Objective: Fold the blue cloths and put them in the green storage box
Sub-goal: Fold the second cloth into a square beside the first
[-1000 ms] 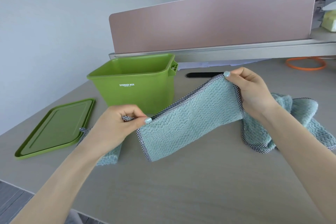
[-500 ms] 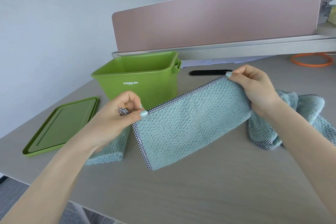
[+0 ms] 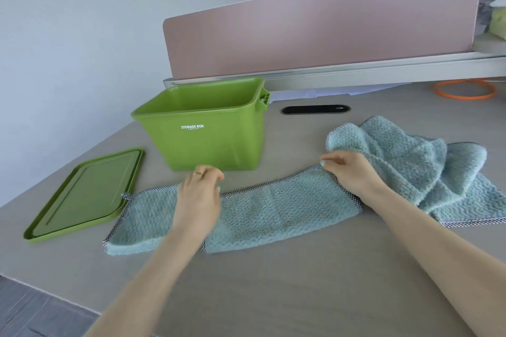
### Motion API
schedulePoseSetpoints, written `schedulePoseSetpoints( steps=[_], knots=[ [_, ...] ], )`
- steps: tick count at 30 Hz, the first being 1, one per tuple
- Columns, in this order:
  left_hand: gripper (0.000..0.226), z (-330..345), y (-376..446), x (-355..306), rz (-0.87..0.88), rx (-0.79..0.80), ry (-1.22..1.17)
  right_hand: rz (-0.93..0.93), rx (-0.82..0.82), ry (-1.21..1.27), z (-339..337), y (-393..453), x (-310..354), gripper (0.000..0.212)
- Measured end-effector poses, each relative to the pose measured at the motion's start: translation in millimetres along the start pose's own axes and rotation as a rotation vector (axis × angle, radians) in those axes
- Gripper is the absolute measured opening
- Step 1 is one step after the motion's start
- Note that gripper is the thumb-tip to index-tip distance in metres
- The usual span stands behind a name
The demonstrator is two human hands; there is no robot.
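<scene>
A folded blue cloth (image 3: pixel 282 216) with a checked border lies as a long strip on the table in front of the green storage box (image 3: pixel 210 142). My right hand (image 3: pixel 353 175) pinches its far right corner. My left hand (image 3: pixel 200 197) hovers over its left end with curled, blurred fingers; whether it holds the edge is unclear. A second folded blue cloth (image 3: pixel 145 221) lies to the left, partly under my left forearm. A crumpled blue cloth (image 3: pixel 416 169) is heaped behind my right hand. The box is open, and what I see of its inside is bare.
The green lid (image 3: pixel 85 194) lies flat at the left, close to the table's edge. Behind the box stand a pink divider (image 3: pixel 328 33) and a grey rail. A black cable slot (image 3: pixel 316 109) and an orange ring (image 3: pixel 465 90) are at the back.
The cloth I held stretched in the air between both hands has come down flat onto the table. Both hands dropped with it.
</scene>
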State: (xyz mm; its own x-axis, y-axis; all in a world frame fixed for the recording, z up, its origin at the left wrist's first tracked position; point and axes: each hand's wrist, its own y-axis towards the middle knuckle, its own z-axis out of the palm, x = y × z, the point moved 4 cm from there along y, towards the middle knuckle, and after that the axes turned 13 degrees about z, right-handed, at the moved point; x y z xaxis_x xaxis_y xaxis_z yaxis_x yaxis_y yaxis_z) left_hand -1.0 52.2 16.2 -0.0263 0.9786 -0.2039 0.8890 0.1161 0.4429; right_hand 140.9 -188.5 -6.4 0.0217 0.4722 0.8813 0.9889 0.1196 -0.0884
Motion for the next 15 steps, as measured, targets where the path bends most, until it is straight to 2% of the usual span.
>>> schedulePoseSetpoints(
  steps=[2, 4, 6, 8, 10, 12, 15],
  knots=[
    [0.032, 12, 1, -25, 0.125, 0.022, -0.001, -0.002, 0.008, -0.064, 1, 0, 0, 0.032],
    [0.039, 29, 1, -49, 0.184, 0.16, -0.012, -0.011, 0.022, -0.159, 3, -2, 0, 0.038],
    [0.053, 48, -1, -60, 0.129, 0.371, -0.023, -0.013, 0.025, -0.296, 1, -4, 1, 0.045],
    [0.07, 60, -5, -61, 0.055, 0.5, -0.038, -0.03, 0.094, -0.44, -1, -6, 2, 0.055],
    [0.082, 64, -8, -59, 0.029, 0.525, -0.011, -0.059, 0.272, -0.469, -1, -12, 4, 0.062],
    [0.089, 64, -9, -59, 0.019, 0.526, 0.013, -0.097, 0.411, -0.449, -1, -17, 6, 0.058],
    [0.097, 61, -9, -61, 0.018, 0.514, -0.003, -0.106, 0.399, -0.472, -1, -14, 5, 0.044]
  ],
)
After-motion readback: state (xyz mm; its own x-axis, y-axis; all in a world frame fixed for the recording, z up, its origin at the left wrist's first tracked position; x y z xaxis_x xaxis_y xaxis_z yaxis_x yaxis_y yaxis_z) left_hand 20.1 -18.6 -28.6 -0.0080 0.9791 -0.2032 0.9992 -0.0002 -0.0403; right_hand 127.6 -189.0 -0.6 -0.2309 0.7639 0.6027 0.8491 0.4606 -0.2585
